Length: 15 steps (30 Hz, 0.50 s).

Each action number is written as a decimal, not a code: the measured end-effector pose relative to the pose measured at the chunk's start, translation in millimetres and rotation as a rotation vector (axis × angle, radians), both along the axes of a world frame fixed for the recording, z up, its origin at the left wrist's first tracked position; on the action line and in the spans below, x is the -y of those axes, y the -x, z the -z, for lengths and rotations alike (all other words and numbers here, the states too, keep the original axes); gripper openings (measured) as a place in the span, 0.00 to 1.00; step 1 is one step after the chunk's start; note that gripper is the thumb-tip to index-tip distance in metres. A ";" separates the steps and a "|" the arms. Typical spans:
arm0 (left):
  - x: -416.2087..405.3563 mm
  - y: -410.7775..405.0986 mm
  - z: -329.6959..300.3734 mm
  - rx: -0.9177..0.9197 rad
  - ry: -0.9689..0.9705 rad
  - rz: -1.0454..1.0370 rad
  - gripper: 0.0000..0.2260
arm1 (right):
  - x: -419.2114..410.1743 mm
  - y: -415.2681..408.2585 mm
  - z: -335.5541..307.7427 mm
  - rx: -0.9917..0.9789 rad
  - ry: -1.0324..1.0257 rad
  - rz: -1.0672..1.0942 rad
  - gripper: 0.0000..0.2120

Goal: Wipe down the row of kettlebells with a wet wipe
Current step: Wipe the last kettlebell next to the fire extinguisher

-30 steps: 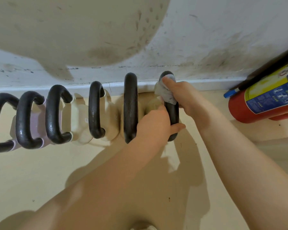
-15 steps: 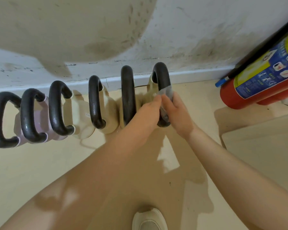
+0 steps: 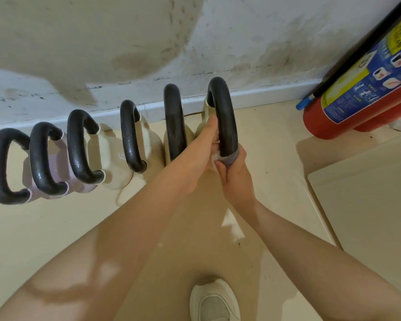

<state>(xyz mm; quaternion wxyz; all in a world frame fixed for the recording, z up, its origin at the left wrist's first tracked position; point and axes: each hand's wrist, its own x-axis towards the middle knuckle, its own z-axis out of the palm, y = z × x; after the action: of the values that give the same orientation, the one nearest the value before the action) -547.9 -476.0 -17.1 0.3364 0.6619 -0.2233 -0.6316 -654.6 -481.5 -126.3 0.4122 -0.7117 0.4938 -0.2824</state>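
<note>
Rightmost cream kettlebell with thick black loop handle (image 3: 222, 117), upper centre of frame, last in row of six along wall.

Crumpled grey-white wet wipe (image 3: 228, 158) now at handle's near lower end; a second ago at far top. Full handle pass judged nearly done.

Right hand (image 3: 235, 177) fingers curled round wipe and handle.

Left hand (image 3: 202, 147) steadies bell body, fingers extended, not gripping.

Red fire extinguisher (image 3: 347, 105) upper right.

kettlebells (image 3: 130, 135): six in a row on the floor along the wall, black handles upright; two left bodies lilac, the rest cream.
wet wipe (image 3: 228, 158): greyish-white, wrapped round the near end of the rightmost handle (image 3: 225, 117), crumpled beside it.
</note>
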 end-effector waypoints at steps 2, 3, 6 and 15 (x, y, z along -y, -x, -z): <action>-0.6 -1.2 2.0 0.009 0.002 0.014 0.28 | -2.1 4.0 2.2 -0.013 0.018 -0.071 0.25; -0.3 -1.7 3.6 0.001 0.005 0.008 0.29 | -1.1 6.2 1.6 -0.045 0.019 -0.082 0.27; 1.9 -5.1 7.8 -0.064 0.003 -0.006 0.33 | 8.1 1.7 -10.7 -0.015 0.000 -0.093 0.24; 31.7 -5.2 -27.8 -0.024 0.137 -0.166 0.30 | 94.9 -14.8 -44.7 -0.782 0.703 -0.528 0.24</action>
<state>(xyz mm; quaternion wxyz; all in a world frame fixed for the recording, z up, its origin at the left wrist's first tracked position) -542.7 -507.7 10.7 0.4346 0.6458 -0.2065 -0.5928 -639.8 -576.4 -81.7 -0.0050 -0.9558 0.2919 -0.0338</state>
